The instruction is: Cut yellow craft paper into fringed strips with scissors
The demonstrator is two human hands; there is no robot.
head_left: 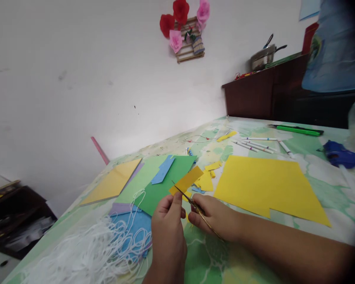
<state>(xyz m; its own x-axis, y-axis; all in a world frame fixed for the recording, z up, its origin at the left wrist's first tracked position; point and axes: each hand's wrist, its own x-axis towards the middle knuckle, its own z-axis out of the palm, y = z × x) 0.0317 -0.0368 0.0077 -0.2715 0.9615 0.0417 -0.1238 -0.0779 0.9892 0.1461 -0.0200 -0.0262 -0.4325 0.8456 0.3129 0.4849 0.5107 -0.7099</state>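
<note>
Between thumb and fingers, my left hand (pixel 169 221) pinches the lower end of a yellow paper strip (pixel 189 179), raised over the table. My right hand (pixel 214 215) grips a pair of gold-handled scissors (pixel 200 212). Their dark blades cross the strip close to my left thumb. Below and beyond the strip lie yellow paper scraps (pixel 205 181). A large yellow sheet (pixel 266 187) with a notch in its near edge rests right of my hands. To the left are a green sheet (pixel 156 197) and a cut blue paper piece (pixel 163 170) on top of it.
A tangle of white cord (pixel 85 252) covers the near left of the patterned tablecloth. White marker pens (pixel 258 146), a green cutter knife (pixel 298 130) and a blue object (pixel 344 154) lie at the far right. A dark cabinet (pixel 248 96) borders the back right.
</note>
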